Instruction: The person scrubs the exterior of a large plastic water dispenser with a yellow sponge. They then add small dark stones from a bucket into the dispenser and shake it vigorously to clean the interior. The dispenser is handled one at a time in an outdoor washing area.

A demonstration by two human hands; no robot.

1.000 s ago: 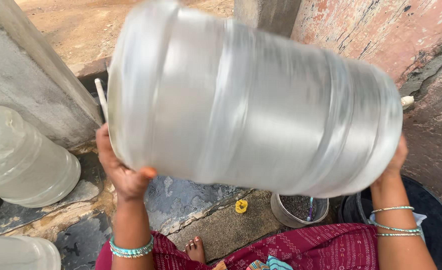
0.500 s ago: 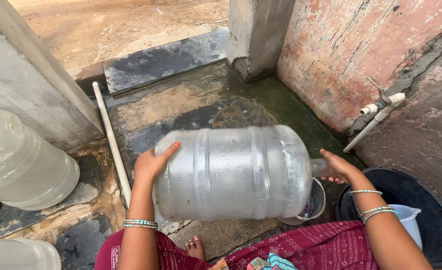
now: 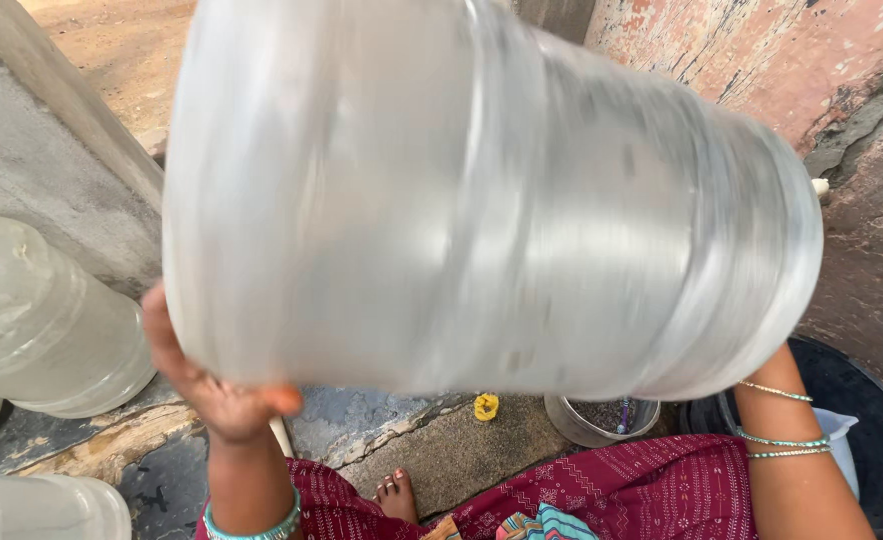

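Swinging a big clear ribbed plastic water jug up near your face — that's the step in hand, by the look of it; the jug's motion-blurred, lying sideways and filling most of the view. Your left hand is spread wide under its base end, thumb hooked round the rim, palm bearing the load. Your right hand is hidden behind the jug's far end, so can't tell its grip; only the forearm w/ thin bangles shows.

Next move, I'd judge: needs both palms firm & a steady arc, since the thing's bulky & likely slippery.

Count:
- 1 jug in hand.
- Approx 4 more clear plastic jugs lying left of your left hand, some cut off by the frame edge.
- 1 small steel pot below the jug, between your arms.
- 1 small yellow bit on the ground just left of the pot.
- 1 black round tub beside your right forearm.
- 1 bare foot showing.
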